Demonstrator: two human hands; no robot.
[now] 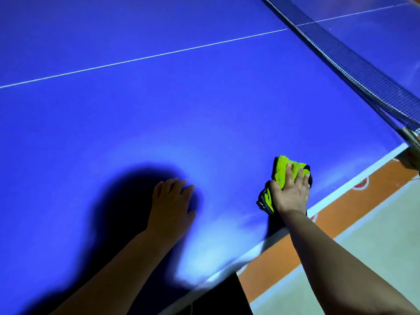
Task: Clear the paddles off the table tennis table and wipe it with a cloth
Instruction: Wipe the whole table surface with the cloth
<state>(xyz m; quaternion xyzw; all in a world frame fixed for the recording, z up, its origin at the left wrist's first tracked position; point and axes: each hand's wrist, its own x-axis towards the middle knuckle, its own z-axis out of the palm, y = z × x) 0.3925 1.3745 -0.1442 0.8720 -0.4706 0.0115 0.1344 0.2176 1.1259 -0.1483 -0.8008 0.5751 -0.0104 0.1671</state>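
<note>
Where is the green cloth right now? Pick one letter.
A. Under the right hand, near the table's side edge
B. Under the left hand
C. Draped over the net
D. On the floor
A: the right hand presses the green cloth onto the blue table close to its white side edge, while the left hand rests bare on the surface.

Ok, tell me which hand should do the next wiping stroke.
Right. The right hand presses the green cloth on the table; the left hand lies flat on it, holding nothing.
</note>
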